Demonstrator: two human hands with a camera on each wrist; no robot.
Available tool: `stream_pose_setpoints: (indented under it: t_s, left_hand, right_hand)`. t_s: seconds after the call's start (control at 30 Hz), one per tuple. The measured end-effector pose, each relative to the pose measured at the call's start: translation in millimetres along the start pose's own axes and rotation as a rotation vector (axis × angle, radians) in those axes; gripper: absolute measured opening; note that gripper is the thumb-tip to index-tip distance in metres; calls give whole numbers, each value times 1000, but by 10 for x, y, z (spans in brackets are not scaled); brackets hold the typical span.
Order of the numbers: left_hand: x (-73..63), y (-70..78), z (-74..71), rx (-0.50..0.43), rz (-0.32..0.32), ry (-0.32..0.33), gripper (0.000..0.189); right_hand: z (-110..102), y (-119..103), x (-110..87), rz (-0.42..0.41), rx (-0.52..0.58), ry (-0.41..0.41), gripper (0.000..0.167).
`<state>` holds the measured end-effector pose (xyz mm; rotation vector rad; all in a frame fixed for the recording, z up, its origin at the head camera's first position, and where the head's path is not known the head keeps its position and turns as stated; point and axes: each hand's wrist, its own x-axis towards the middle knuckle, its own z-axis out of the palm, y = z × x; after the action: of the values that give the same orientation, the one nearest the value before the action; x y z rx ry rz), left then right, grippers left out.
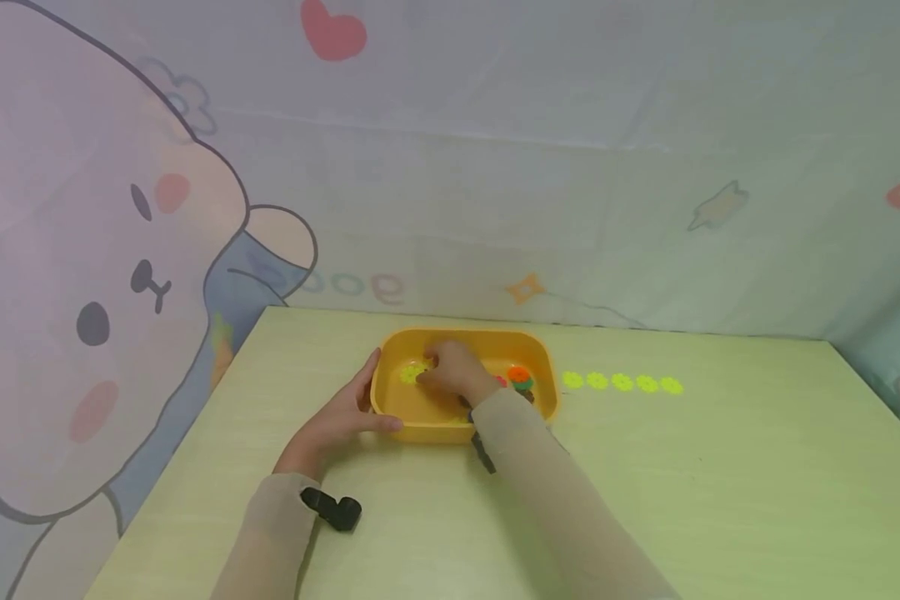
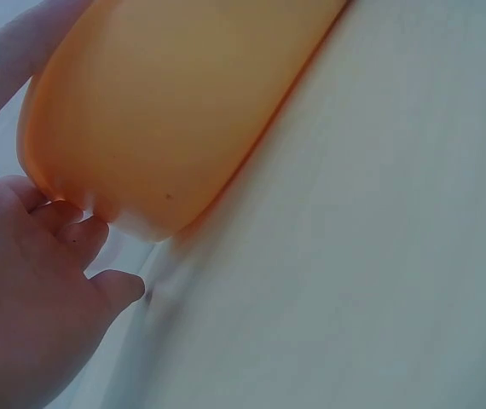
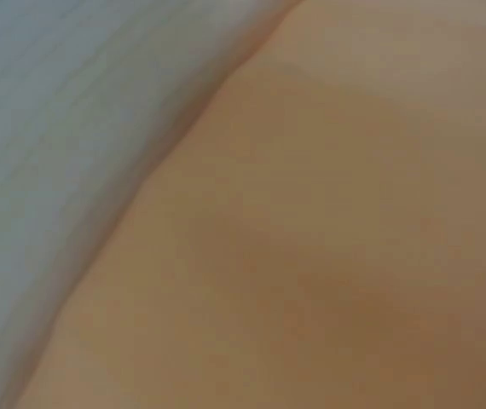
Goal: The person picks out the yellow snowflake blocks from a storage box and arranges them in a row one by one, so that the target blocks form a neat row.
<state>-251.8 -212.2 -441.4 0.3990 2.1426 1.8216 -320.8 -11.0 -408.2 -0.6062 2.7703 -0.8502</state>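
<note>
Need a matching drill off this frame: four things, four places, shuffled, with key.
1. left hand
2. right hand
3. flower row
4. heart

A. on the backdrop
B. reaching inside the tray
C. holding the tray's left end from outside
D. on the table, right of the tray

Pairs: 1-C, 2-B, 3-D, 4-A

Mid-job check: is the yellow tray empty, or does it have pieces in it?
The yellow tray is not empty: the head view shows yellow pieces beside the right hand and an orange piece toward its right end.
</note>
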Motion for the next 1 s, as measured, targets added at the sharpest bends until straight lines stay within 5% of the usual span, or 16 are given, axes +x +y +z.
stream_pose_setpoints:
  t_s: [0.83, 1.0]
  left_hand:
    - [1, -5, -9, 40, -21, 13, 112]
    - [-3, 1, -8, 42, -21, 13, 111]
  right_hand:
    - [67, -7, 11, -1, -65, -20, 16]
    - [51, -28, -7, 26, -56, -43, 29]
